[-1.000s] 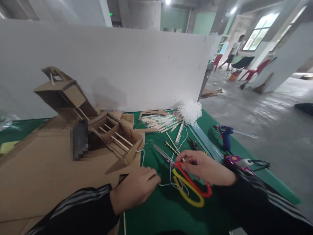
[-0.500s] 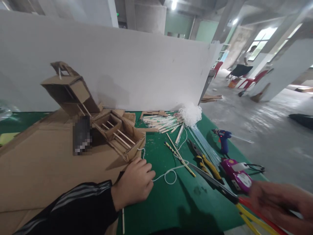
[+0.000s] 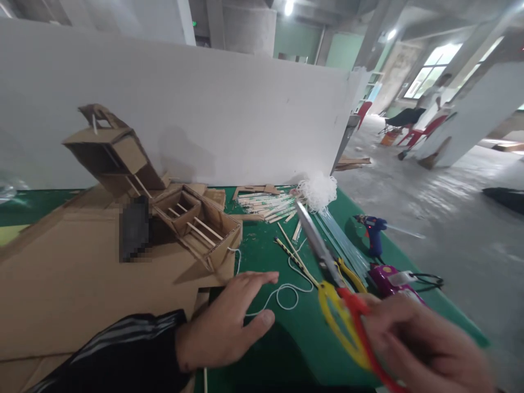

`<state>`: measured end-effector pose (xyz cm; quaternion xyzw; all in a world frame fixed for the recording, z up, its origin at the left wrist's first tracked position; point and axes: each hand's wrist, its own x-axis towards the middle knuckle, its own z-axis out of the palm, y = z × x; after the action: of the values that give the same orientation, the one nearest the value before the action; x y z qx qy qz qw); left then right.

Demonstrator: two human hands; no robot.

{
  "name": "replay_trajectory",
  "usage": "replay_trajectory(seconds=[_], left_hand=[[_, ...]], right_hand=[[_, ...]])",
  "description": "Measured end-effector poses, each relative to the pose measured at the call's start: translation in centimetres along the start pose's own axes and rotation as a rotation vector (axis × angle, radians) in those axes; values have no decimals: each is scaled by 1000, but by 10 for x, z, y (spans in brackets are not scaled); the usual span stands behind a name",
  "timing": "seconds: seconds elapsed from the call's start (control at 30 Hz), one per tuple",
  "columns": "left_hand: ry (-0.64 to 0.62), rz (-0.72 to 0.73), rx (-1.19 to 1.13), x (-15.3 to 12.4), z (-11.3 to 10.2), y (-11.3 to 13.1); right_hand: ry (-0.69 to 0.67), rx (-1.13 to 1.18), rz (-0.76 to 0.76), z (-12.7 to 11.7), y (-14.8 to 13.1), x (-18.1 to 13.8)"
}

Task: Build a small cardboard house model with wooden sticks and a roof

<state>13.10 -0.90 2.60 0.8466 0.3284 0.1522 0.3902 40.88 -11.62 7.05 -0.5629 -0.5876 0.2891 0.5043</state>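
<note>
My right hand (image 3: 421, 338) grips a pair of scissors (image 3: 323, 251) by the red and yellow handles, blades pointing up and away over the table. The blades look closed together. My left hand (image 3: 229, 322) hovers over the table's near part, thumb and fingers apart with nothing between them. A thin white string (image 3: 288, 297) lies looped beside its fingertips. One end of the string runs up to a cardboard box frame (image 3: 208, 229) crossed by thin wooden sticks. Behind the scissors, yellow-handled pliers (image 3: 352, 275) are partly hidden.
Wooden sticks (image 3: 266, 204) and a tangle of white string (image 3: 317, 194) lie at the back. On the right are clear glue sticks (image 3: 344, 243), a blue glue gun (image 3: 373, 234) and a purple power socket (image 3: 387, 281). A taller cardboard piece (image 3: 123, 155) leans at left on flat cardboard (image 3: 82, 278).
My left hand has opened, its fingers spreading apart. My right hand has brought the scissors leftward and up, turning the blades more upright. A person in the background has shifted right.
</note>
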Motion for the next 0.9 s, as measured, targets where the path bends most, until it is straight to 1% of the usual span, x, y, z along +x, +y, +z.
replay_trajectory(seconds=[0.03, 0.07, 0.13, 0.2, 0.23, 0.27, 0.3, 0.33, 0.37, 0.43, 0.5, 0.57, 0.6, 0.67, 0.8, 0.83, 0.9], left_hand=[[-32, -27, -106, -2, 2, 2], [-58, -38, -206, -4, 5, 4], [-94, -51, -399, -5, 11, 6], [-110, -117, -564, -3, 16, 7], [-103, -176, -626, -1, 18, 7], [-87, -239, -661, 0, 18, 6], [-55, -289, -663, 2, 18, 6], [-15, -319, -633, 4, 17, 5], [22, -332, -587, 6, 16, 5], [55, -351, -480, 8, 13, 5], [60, -399, -390, 9, 11, 7], [51, -454, -329, 10, 12, 8], [47, -467, -306, 10, 12, 8], [25, -473, -284, 11, 15, 6], [-35, -500, -238, 10, 20, -4], [-23, -481, -197, 10, 20, -6], [21, -394, -95, 8, 19, -9]], right_hand=[[-73, 57, -20, 24, -5, 3], [-161, 114, -4, 46, -7, 4], [-294, 216, 22, 80, -5, 1], [-405, 222, 28, 99, 3, -6], [-420, 187, 27, 101, 7, -9], [-408, 123, 11, 100, 12, -10], [-367, 32, -12, 94, 18, -8], [-300, -86, -47, 84, 24, -5], [-207, -229, -77, 72, 32, 0], [-44, -573, -101, 44, 49, 15], [5, -911, -66, 19, 68, 29], [-9, -1132, 3, 3, 86, 39], [-29, -1193, 34, -1, 93, 42], [-64, -1239, 83, -2, 103, 45], [-49, -1258, 138, 5, 103, 50], [-53, -1264, 140, 6, 100, 52], [-72, -1267, 141, 8, 96, 56]])
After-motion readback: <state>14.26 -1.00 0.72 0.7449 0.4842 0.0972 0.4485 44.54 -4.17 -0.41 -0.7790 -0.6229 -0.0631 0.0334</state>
